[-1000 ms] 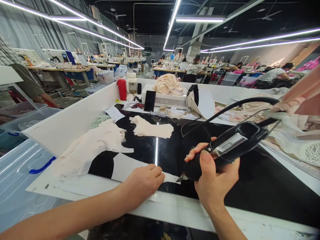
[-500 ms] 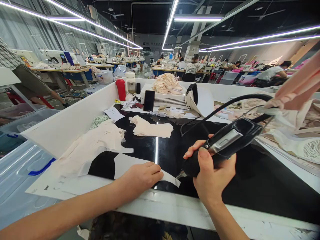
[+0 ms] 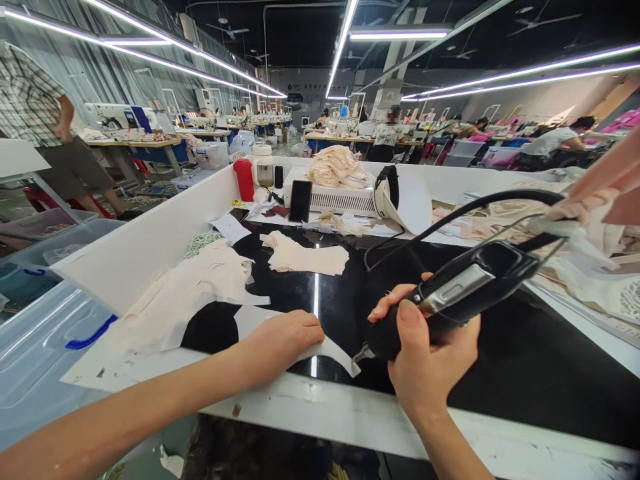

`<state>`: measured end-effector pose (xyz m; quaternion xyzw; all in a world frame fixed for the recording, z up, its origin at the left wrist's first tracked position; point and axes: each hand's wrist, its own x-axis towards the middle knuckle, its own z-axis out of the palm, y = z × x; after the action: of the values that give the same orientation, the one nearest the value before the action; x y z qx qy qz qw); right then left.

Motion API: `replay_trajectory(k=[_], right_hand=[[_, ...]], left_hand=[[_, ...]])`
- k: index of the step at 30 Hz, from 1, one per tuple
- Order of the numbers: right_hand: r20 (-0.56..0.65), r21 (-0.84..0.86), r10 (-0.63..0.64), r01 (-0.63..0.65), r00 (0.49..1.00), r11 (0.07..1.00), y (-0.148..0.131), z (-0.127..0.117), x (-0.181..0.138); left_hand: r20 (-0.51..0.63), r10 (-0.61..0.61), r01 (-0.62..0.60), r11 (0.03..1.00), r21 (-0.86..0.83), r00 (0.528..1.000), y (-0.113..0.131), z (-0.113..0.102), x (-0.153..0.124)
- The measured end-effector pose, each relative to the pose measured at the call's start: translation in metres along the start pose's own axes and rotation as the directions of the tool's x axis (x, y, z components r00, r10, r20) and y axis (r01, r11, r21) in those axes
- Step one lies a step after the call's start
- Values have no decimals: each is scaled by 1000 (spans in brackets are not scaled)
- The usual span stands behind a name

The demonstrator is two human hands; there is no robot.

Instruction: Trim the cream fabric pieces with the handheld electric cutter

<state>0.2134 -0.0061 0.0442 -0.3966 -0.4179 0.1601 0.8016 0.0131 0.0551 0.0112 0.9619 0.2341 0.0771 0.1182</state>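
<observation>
My right hand is wrapped round a black corded hand-held cutting tool, its metal tip down at the edge of a white fabric piece on the glossy black tabletop. My left hand lies on that white piece with its fingers curled under, pressing it flat just left of the tool tip. The tool's black cable arches up and off to the right.
Pale fabric scraps lie at the left, a small stack of cut pieces in the middle. A white wall bounds the table's left side. Behind stand a red bottle, a phone, a white box and folded cloth. A person stands far left.
My left hand has slid slightly left and back on the white piece. The tool tip stays at the fabric's edge. The person at the far left has straightened up.
</observation>
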Motion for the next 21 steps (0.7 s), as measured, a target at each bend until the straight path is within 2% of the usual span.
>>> replay_trajectory(k=[4,11,18,21], right_hand=[[-6,-5,5,-6,1000,1000,-1,0,-2],[-5,25,-14,14,1000,1000,-4,2,-2],[-24,-1,-7,7,1000,1000,-4,2,-3],[-19,15,-12,12,1000,1000,-4,1,-3]], left_hand=[[-20,-35,36,999,17,999,9,-2,2],[-104,8,0,997,83,995,16,4,-5],[-210,141,-107,980,166,967,15,10,-12],[-215,205,-165,968,190,955,12,13,-13]])
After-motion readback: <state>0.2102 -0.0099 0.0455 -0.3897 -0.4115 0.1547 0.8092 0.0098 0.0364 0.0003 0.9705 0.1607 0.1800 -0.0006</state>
